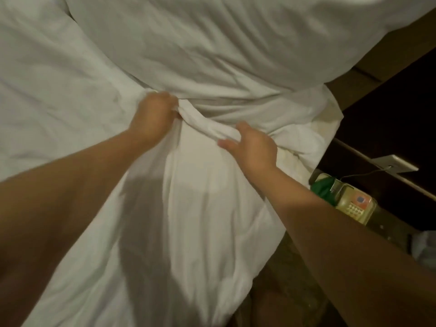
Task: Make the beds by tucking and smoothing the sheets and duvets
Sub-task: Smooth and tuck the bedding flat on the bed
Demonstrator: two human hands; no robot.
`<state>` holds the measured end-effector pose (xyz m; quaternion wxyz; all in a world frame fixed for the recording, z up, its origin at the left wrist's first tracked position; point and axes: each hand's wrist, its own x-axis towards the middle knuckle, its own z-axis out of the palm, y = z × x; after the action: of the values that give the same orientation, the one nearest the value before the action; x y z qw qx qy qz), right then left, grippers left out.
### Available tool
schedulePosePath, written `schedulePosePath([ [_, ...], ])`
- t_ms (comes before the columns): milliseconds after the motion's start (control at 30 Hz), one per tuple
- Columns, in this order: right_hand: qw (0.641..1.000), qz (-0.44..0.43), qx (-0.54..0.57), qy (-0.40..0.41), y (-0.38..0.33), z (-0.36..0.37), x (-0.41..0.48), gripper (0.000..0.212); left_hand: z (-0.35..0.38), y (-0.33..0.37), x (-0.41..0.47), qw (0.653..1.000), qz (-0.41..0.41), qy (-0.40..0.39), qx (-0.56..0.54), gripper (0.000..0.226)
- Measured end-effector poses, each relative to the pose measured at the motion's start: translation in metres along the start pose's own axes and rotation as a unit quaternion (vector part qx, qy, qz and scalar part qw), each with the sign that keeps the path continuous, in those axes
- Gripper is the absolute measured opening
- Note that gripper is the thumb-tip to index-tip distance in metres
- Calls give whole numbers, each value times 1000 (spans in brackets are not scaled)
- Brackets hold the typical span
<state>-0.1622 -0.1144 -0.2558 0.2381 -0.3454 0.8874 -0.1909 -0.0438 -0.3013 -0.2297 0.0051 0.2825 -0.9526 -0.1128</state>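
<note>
Fingers (168, 98) of our left hand (153, 115) clench a bunched fold of the duvet (188, 208) near the mattress (289, 159) edge; our right hand (253, 147) pinches the same fold. Uneven tugging could, we judge, drag the sheet (264, 112) untucked.

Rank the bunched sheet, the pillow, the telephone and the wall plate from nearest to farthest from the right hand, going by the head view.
1. bunched sheet: gripped in the right hand itself.
2. pillow: just beyond the hand, further up the bed.
3. telephone: off the bed, to the right.
4. wall plate: past the telephone, farthest right.
</note>
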Motion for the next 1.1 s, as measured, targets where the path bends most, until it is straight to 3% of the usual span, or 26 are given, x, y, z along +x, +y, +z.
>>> schedulePosePath([
  [67,999,-8,3,42,-10,-8,23,47,-14,-19,10,999,-20,0,40,18],
  [133,998,-30,-51,36,-4,1,26,52,-14,-42,9,995,-57,-15,80,21],
  [267,996,-29,-78,37,22,44,-25,59,15,-42,-10,981,-133,-20,137,30],
  [400,997,-21,-78,-9,24,63,-57,65,49,30,-35,996,-45,9,73,48],
  [533,992,-4,-113,-50,36,81,-51,62,87,86,-69,990,-70,-111,58,53],
  [667,987,-33,-156,-10,44,90,-31,63,110,71,-75,986,-64,-138,66,51],
  [833,982,-33,-177,-56,40,78,-28,64,106,72,-75,986,-64,-135,67,52],
  [1100,976,-48,-204,-53,-6,45,-106,61,54,88,-168,985,-125,-115,31,55],
])
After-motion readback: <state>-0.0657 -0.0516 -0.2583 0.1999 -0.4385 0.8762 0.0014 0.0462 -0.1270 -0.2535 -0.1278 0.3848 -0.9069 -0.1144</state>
